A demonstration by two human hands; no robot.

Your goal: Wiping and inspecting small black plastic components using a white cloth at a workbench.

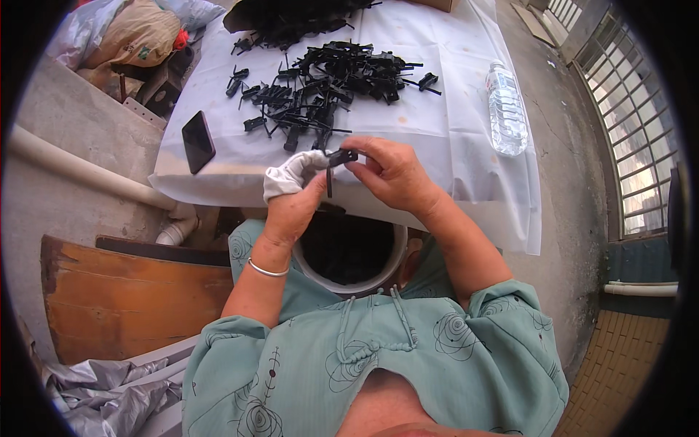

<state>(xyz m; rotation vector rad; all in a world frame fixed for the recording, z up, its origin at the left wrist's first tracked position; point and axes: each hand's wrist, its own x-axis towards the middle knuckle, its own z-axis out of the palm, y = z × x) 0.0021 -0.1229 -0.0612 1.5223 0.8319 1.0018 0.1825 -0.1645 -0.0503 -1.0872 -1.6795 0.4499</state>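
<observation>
A small black plastic part (342,156) with a thin strip hanging down is held between my two hands over the near edge of the table. My left hand (291,197), its fingers covered by a white cloth, is closed round one end. The thumb and fingers of my right hand (397,171) pinch the other end. Just beyond lies a loose pile of similar black parts (324,87), several with thin strips sticking out. Below my hands, between my knees, stands a round bucket (402,251) with dark contents that I cannot make out singly.
White sheeting (459,138) covers the table. A black phone (198,142) lies at its left edge, a clear water bottle (506,109) on its right. More black parts (291,22) sit at the far side. A pipe (87,167) and a brown board (131,298) are at left.
</observation>
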